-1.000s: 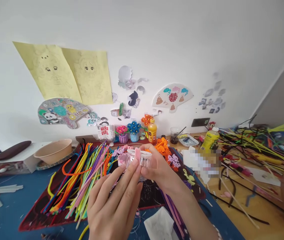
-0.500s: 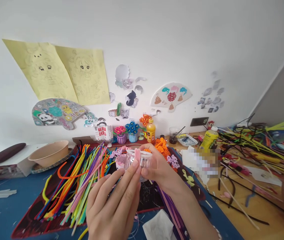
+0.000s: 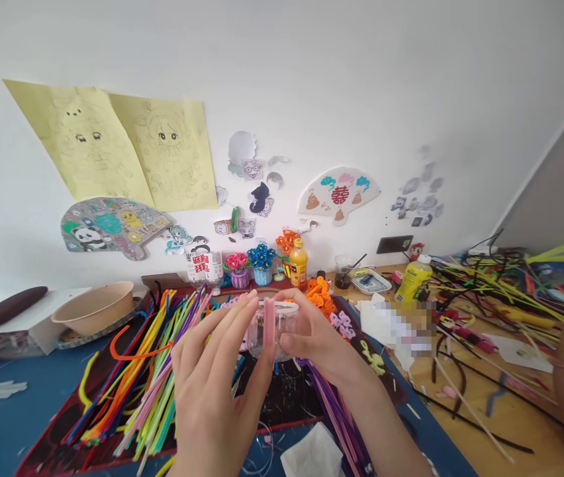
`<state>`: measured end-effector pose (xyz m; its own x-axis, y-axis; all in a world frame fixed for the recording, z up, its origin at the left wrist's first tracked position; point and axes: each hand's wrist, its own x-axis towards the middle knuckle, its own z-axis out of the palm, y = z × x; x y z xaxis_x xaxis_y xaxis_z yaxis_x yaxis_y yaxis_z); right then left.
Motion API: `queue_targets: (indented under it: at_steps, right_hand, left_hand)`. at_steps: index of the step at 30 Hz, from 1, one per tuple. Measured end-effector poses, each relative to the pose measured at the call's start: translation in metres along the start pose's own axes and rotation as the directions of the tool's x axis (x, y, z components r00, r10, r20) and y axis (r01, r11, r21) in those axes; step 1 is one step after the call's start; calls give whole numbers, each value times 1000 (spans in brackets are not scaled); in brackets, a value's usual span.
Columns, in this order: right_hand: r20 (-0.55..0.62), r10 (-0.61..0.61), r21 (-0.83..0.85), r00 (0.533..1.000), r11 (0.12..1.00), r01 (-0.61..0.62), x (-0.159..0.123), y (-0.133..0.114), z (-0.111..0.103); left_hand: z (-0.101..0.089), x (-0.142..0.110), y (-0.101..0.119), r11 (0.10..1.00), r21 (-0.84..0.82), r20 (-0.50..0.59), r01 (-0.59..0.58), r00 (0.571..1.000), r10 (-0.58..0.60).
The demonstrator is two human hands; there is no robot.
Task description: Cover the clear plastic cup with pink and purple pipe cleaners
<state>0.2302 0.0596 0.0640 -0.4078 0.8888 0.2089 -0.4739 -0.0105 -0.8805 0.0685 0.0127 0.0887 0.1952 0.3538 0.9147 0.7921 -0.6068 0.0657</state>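
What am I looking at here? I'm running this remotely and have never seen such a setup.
There is no machine: these are a person's bare hands, seen by a single camera worn on the head, looking forward and down.

The right hand grips a clear plastic cup. Pink strips stand upright against the cup's near side. The left hand is at the cup's left side, beside the strips; how firmly it presses, I can't tell.

On the dark red-edged mat lies a bundle of multicolored pipe cleaners. Toward the wall are potted blue flowers, potted pink flowers and an orange drink bottle. A peach bowl sits at left.
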Motion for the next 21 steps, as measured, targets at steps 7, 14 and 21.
queue_targets:
  at_steps: [7, 14, 21]
  right_hand:
    - [30, 32, -17, 999, 999, -32, 0, -1, -4]
    - [32, 27, -32, 999, 999, -26, 1, -1, -6]
    - [26, 20, 7, 999, 1000, -20, -2, -8, -2]
  left_hand:
    - [3, 5, -1, 999, -33, 18, 33, 999, -33]
    - [5, 10, -4, 999, -28, 17, -16, 1000, 17]
    - [6, 12, -2, 1000, -19, 0, -22, 1000, 22]
